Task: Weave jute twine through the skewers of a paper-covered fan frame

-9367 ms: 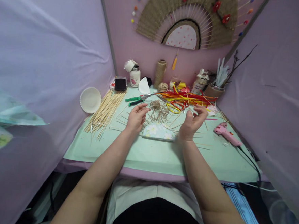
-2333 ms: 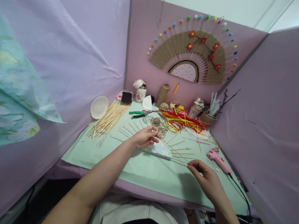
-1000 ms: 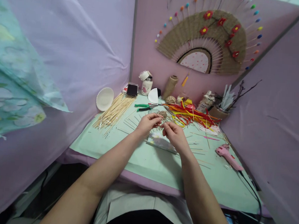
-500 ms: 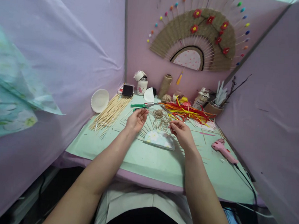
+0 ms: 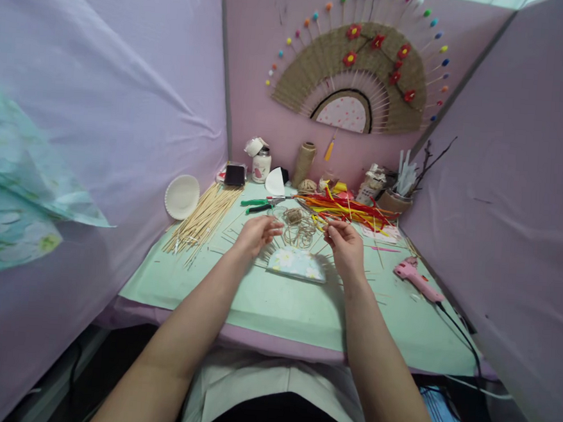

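A half-round fan base point(image 5: 297, 265) covered in pale blue floral cloth lies on the table, thin sticks spreading out from its curved edge. Behind it is a loose tangle of brown twine point(image 5: 299, 230). My left hand point(image 5: 256, 235) hovers over the left sticks, fingers loosely curled and apart, with nothing visible in them. On the other side of the tangle, my right hand point(image 5: 346, 244) is closed in a pinch above the right sticks. What it pinches looks like the twine, though the strand is too thin to see clearly.
Bamboo sticks point(image 5: 206, 215) and green-handled pliers point(image 5: 257, 203) lie to the left and behind. Red and yellow strips point(image 5: 353, 209) are heaped at the back right. A pink glue gun point(image 5: 417, 279) with its cord is at the right. A finished fan point(image 5: 315, 62) hangs on the wall.
The view has shifted slightly. My left hand has turned from palm up to more palm inward. My right hand has risen slightly, still pinching.
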Tool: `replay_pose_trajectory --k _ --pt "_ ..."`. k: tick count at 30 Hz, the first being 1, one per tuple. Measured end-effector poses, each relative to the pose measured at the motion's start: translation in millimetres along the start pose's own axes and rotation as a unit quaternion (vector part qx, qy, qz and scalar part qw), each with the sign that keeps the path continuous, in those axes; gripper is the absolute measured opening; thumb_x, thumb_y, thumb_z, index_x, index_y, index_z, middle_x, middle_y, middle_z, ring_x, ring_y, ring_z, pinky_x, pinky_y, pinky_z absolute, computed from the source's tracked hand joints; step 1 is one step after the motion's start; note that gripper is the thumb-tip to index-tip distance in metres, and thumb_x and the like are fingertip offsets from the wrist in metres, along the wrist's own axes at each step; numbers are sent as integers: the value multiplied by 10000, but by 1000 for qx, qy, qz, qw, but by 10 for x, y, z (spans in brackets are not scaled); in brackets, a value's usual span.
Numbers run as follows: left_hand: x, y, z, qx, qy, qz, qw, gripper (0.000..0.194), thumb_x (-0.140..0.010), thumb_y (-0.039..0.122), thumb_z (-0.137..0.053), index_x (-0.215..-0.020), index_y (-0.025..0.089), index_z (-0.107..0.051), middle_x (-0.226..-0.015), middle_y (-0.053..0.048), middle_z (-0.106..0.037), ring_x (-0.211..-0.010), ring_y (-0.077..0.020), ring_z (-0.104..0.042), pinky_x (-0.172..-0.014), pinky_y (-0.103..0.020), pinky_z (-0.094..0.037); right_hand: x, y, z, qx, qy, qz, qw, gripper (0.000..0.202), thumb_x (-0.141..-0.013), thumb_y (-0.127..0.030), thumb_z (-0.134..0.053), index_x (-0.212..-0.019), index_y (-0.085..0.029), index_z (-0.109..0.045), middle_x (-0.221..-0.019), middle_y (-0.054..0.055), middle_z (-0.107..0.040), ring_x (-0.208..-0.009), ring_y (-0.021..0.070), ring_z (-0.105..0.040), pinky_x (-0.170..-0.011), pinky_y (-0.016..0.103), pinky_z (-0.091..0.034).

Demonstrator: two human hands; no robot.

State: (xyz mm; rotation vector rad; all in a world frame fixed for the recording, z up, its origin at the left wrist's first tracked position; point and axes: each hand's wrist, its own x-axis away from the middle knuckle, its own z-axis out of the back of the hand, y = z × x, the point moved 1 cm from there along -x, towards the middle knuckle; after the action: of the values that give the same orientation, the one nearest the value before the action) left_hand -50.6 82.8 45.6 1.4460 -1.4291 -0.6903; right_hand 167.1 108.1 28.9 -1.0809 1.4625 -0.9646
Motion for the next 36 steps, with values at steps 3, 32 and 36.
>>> replay_pose_trajectory --k 3,32,36 --pt "51 -66 -35 -230 -14 -77 970 207 -752 300 -676 -606 171 -605 -528 -32 -604 -478 -118 -518 -446 -217 -279 13 -21 -19 10 -6 17 1000 278 -733 -423 -684 -919 -227 -618 -856 31 -696 -744 157 -632 -746 343 -529" --pt "171 -213 -220 -355 -87 -334 869 101 -796 278 -627 -772 191 -672 -601 34 -507 -581 -113 -420 -582 -241 -322 272 -34 -256 181 -105 108 972 230 -814 -399 -641 -955 -218 -661 -959 66 -698 -853 209 -638 -828 375 -513" --pt "176 -215 -220 -348 -81 -347 867 109 -796 288 -632 -778 193 -681 -600 29 -510 -579 -116 -429 -581 -244 -330 271 -52 -252 193 -103 103 970 239 -818 -437 -626 -903 -216 -658 -895 54 -685 -786 198 -609 -770 346 -495"
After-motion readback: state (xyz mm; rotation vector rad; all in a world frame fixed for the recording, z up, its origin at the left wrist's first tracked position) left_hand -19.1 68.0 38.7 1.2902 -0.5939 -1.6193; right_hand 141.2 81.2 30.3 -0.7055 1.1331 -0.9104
